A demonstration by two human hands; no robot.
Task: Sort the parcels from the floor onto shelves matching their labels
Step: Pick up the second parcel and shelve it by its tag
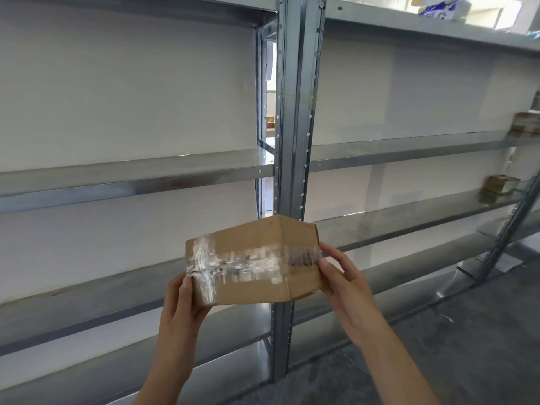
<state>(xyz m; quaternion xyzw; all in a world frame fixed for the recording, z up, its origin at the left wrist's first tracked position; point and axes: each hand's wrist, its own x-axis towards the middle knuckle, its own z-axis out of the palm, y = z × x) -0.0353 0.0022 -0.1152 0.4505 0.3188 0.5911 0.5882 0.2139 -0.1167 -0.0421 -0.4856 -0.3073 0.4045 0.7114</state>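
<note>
I hold a small brown cardboard parcel [251,261] up in front of grey metal shelving [140,168]. Shiny clear tape runs across its front face; no readable label shows. My left hand [182,305] grips its lower left corner from below. My right hand [340,276] holds its right end, fingertips on the tape. The parcel hangs in the air in front of the upright post [295,112] between two shelf bays, touching no shelf.
Two small cardboard parcels [501,184] [526,125] sit on shelves at the far right. A blue and white package [438,7] lies on the top shelf. Grey concrete floor [438,346] spreads at the lower right.
</note>
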